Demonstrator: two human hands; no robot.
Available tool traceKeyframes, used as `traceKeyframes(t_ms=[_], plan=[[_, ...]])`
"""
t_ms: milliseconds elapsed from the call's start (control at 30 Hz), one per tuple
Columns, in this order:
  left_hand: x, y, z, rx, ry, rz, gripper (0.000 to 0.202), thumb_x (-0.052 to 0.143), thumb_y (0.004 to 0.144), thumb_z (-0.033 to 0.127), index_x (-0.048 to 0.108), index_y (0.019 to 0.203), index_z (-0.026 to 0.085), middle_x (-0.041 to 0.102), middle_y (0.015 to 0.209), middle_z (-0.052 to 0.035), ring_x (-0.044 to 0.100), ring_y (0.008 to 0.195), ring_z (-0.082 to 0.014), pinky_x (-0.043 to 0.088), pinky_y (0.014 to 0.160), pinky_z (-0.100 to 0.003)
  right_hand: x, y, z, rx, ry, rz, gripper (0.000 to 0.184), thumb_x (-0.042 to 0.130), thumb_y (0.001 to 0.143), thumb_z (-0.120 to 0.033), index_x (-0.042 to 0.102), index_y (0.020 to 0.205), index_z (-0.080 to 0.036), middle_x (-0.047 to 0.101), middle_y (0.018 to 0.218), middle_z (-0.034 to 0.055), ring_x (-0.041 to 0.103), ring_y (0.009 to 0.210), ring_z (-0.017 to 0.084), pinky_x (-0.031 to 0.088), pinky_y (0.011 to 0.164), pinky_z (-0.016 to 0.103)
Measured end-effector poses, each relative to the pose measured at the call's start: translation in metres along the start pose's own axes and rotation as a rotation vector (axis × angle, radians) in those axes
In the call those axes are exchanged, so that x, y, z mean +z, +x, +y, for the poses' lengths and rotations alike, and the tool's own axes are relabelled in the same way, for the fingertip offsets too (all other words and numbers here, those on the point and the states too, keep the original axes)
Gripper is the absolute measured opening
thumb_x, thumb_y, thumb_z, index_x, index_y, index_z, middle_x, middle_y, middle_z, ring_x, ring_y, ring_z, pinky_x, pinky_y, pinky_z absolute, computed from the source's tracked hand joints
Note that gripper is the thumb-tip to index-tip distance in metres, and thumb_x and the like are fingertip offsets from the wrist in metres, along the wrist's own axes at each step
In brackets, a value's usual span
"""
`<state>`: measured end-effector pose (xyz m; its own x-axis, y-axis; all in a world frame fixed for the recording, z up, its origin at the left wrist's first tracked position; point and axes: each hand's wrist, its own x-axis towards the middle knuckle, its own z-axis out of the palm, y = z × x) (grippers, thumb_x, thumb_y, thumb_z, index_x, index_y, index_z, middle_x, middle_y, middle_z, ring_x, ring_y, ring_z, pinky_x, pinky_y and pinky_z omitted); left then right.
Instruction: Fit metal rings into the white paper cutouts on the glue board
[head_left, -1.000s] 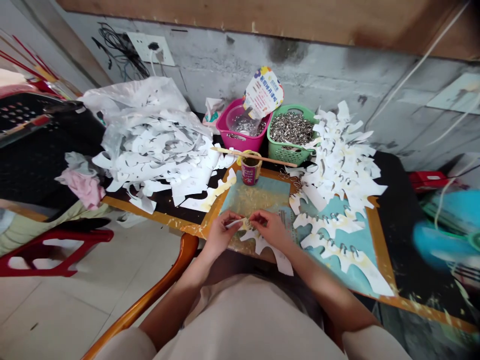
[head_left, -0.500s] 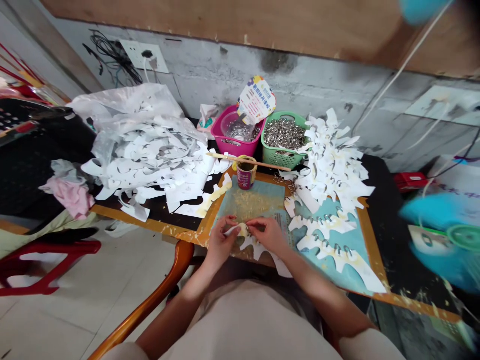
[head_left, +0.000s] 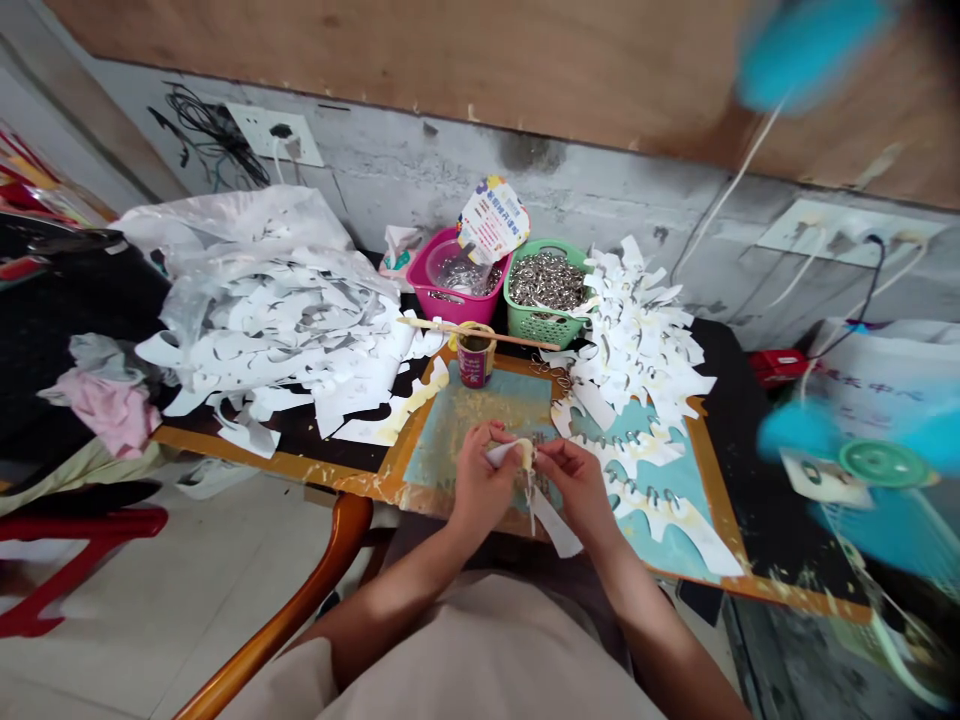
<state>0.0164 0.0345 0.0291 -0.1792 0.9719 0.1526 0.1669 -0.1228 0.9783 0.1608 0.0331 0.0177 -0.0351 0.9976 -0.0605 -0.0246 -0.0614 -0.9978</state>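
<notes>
My left hand (head_left: 480, 478) and my right hand (head_left: 574, 490) are raised together above a pale blue board (head_left: 480, 425). Both pinch a white paper cut-out (head_left: 551, 522), its glue-yellowed end (head_left: 517, 455) curled between my fingertips. A thin metal piece seems to hang below that end, too small to identify. Behind my hands stands a small paper cup of glue (head_left: 475, 358) with a wooden stick (head_left: 480, 335) lying across it. Yellow glue residue is smeared over the board.
A green basket of metal rings (head_left: 544, 290) and a pink basket (head_left: 450, 275) stand at the back. White cut-outs with rings (head_left: 637, 340) lie to the right, paper scraps (head_left: 277, 330) to the left. A blurred blue fan (head_left: 847, 430) spins at right.
My hands have lifted the paper cut-out higher off the board and moved slightly right in view. The whole scene has shifted left and down as my head moved.
</notes>
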Motion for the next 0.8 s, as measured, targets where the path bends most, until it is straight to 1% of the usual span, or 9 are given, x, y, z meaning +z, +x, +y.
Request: traceKeyframes(t_ms=[100, 200, 300, 367, 433, 500, 600, 700, 800], plan=[[0.015, -0.006, 0.015, 0.097, 0.009, 0.013, 0.004, 0.061, 0.083, 0.02, 0.058, 0.082, 0.021, 0.056, 0.101, -0.0092, 0.056, 0.107, -0.025, 0.051, 0.092, -0.046, -0.01, -0.008, -0.009, -0.054, -0.023, 0.063, 0.022, 0.068, 0.083, -0.043, 0.064, 0.085, -0.022, 0.069, 0.076, 0.0025, 0.063, 0.07, 0.017, 0.052, 0.066, 0.029], [0.036, -0.011, 0.032, 0.18, -0.018, -0.014, 0.008, 0.06, 0.082, 0.014, 0.057, 0.082, 0.021, 0.051, 0.1, -0.0086, 0.054, 0.107, -0.0246, 0.052, 0.09, -0.045, -0.033, -0.019, -0.029, -0.112, -0.107, 0.127, 0.019, 0.069, 0.083, -0.04, 0.065, 0.086, -0.022, 0.067, 0.076, 0.0028, 0.06, 0.068, 0.016, 0.049, 0.061, 0.027], [0.063, -0.018, 0.05, 0.264, -0.092, -0.12, 0.012, 0.055, 0.084, 0.008, 0.054, 0.085, 0.021, 0.047, 0.102, -0.0087, 0.051, 0.109, -0.0246, 0.055, 0.084, -0.04, -0.067, -0.037, -0.056, -0.152, -0.315, 0.229, 0.018, 0.073, 0.08, -0.039, 0.069, 0.082, -0.021, 0.065, 0.069, 0.0021, 0.055, 0.059, 0.015, 0.045, 0.053, 0.025], [0.079, -0.024, 0.062, 0.301, -0.173, -0.193, 0.014, 0.054, 0.085, 0.007, 0.053, 0.089, 0.02, 0.045, 0.104, -0.0096, 0.05, 0.109, -0.0239, 0.057, 0.075, -0.033, -0.092, -0.052, -0.072, -0.178, -0.415, 0.285, 0.017, 0.074, 0.08, -0.038, 0.071, 0.083, -0.022, 0.068, 0.075, 0.0036, 0.058, 0.063, 0.016, 0.048, 0.056, 0.026], [0.092, -0.03, 0.071, 0.292, -0.26, -0.263, 0.015, 0.053, 0.086, 0.007, 0.052, 0.092, 0.02, 0.042, 0.107, -0.0107, 0.05, 0.105, -0.022, 0.056, 0.063, -0.026, -0.112, -0.065, -0.082, -0.182, -0.491, 0.317, 0.016, 0.075, 0.079, -0.038, 0.071, 0.082, -0.023, 0.067, 0.075, 0.0035, 0.057, 0.061, 0.015, 0.047, 0.054, 0.026], [0.1, -0.036, 0.075, 0.261, -0.32, -0.31, 0.015, 0.052, 0.087, 0.007, 0.051, 0.093, 0.02, 0.04, 0.109, -0.0111, 0.05, 0.1, -0.0201, 0.054, 0.057, -0.022, -0.126, -0.074, -0.087, -0.169, -0.526, 0.311, 0.016, 0.076, 0.078, -0.039, 0.072, 0.084, -0.024, 0.068, 0.076, 0.0037, 0.058, 0.061, 0.016, 0.048, 0.054, 0.026], [0.103, -0.041, 0.07, 0.233, -0.332, -0.335, 0.014, 0.052, 0.088, 0.007, 0.05, 0.093, 0.02, 0.039, 0.11, -0.0111, 0.049, 0.103, -0.0206, 0.054, 0.056, -0.021, -0.129, -0.077, -0.087, -0.133, -0.514, 0.239, 0.018, 0.076, 0.077, -0.04, 0.072, 0.085, -0.024, 0.068, 0.076, 0.0041, 0.061, 0.063, 0.016, 0.051, 0.056, 0.026], [0.101, -0.042, 0.058, 0.251, -0.295, -0.332, 0.015, 0.052, 0.087, 0.008, 0.049, 0.093, 0.021, 0.04, 0.11, -0.0116, 0.046, 0.111, -0.0236, 0.055, 0.061, -0.024, -0.119, -0.072, -0.083, -0.114, -0.47, 0.174, 0.02, 0.076, 0.078, -0.041, 0.07, 0.081, -0.022, 0.065, 0.07, 0.0029, 0.059, 0.06, 0.015, 0.049, 0.054, 0.025], [0.098, -0.041, 0.052, 0.268, -0.276, -0.325, 0.015, 0.053, 0.087, 0.009, 0.048, 0.092, 0.021, 0.041, 0.11, -0.011, 0.046, 0.111, -0.0236, 0.057, 0.067, -0.027, -0.112, -0.071, -0.08, -0.109, -0.476, 0.186, 0.021, 0.075, 0.078, -0.041, 0.07, 0.08, -0.021, 0.065, 0.07, 0.0023, 0.059, 0.06, 0.015, 0.05, 0.054, 0.023]])
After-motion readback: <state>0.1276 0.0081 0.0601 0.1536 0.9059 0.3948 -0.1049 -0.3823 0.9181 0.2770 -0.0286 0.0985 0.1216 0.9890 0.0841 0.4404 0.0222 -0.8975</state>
